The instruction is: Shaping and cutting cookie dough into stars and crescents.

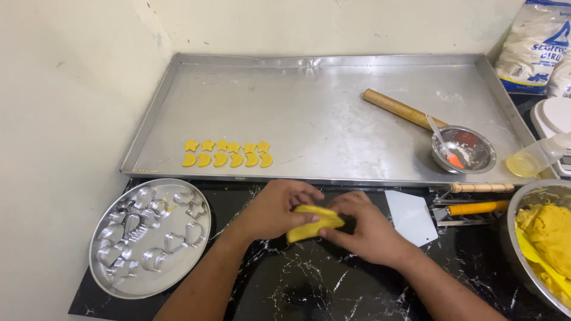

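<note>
Yellow dough piece (314, 222): I am watching it being held just above the black marbled counter (309, 285), between both hands, folded or flattened into a thick slab.
Left hand (276, 208): I am seeing its fingers curling over the dough's left end and pinching it, with the thumb hidden underneath, probably so the piece is being steadied while it is shaped.
Right hand (366, 229): it is gripping the right end, fingertips pressing into the edge; together the two hands are squeezing the piece from both sides.
Round metal plate (110, 279): it is sitting on the counter to the left of the left forearm, carrying metal cookie cutters (148, 229) in heart, star and other outlines, lying within easy reach.
White scraper (411, 217): it is lying just beside the right hand.
Steel bowl (511, 238): at the right edge, it is holding the big mass of yellow dough (547, 235) with a yellow spatula (538, 258) in it.
Large steel tray (297, 107): it is lying behind the hands; cut stars (226, 145) and crescents (227, 160) are lining up in two rows near its front edge.
Rolling pin (395, 109): it is resting on the tray, touching a small metal bowl (464, 148) with a spoon.
Flour bag (538, 44): it is standing in the far right corner.
</note>
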